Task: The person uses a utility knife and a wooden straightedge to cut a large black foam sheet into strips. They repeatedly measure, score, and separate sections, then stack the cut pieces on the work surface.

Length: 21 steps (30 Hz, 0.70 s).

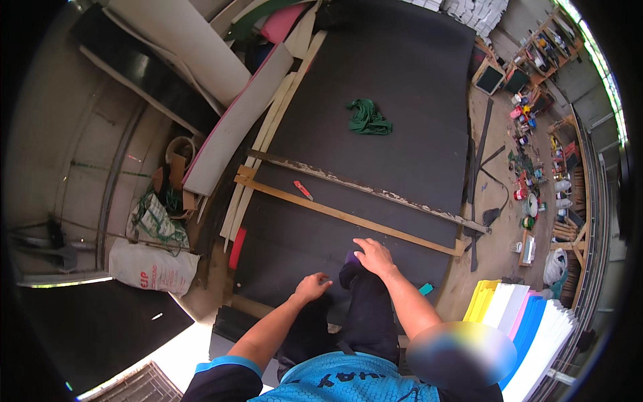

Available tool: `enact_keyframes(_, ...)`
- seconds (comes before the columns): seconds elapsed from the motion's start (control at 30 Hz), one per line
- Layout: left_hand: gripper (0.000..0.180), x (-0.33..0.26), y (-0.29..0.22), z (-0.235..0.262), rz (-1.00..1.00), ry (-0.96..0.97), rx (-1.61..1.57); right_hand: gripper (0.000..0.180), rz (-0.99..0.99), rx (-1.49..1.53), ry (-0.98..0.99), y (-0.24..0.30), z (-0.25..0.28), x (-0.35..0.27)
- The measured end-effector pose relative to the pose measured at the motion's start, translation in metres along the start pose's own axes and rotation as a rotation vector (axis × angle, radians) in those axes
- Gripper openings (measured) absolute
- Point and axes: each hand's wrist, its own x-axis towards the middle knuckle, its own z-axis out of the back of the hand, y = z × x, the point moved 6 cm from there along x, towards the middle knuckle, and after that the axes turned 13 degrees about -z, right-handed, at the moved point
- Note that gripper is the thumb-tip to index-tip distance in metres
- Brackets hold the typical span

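My right hand (pixel 375 256) hovers by my raised knee over a large black sheet (pixel 402 87), fingers apart and holding nothing visible. Beside my other leg is my left hand (pixel 313 287), its fingers loosely bent with nothing seen in them. Just beyond the hands lies a long L-shaped wooden square (pixel 348 216) across the sheet. Farther off, a weathered wooden bar (pixel 368 189) runs slantwise over it. Between these two rests a red utility knife (pixel 303 190). A crumpled dark green cloth (pixel 369 118) is on the far part of the sheet.
Pale wooden strips (pixel 271 134) run along the sheet's left edge, near a red object (pixel 237 248). A white sack (pixel 153 266) stands at left. Colored foam sheets (pixel 512 308) are stacked at right, below scattered paint cans (pixel 520 194). A small teal piece (pixel 426 289) lies near my right forearm.
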Motion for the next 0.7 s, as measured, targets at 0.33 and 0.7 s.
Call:
enact_keyframes(0.33,0.057,0.116,0.005,0.001,0.068,0.097,0.086,0.058,-0.103,0.032,0.099,-0.05,-0.029,0.112)
enact_keyframes(0.7,0.086,0.409,0.052,0.043,-0.003,-0.005,0.37,0.083,-0.247,0.028,0.029,-0.152,-0.08,0.367)
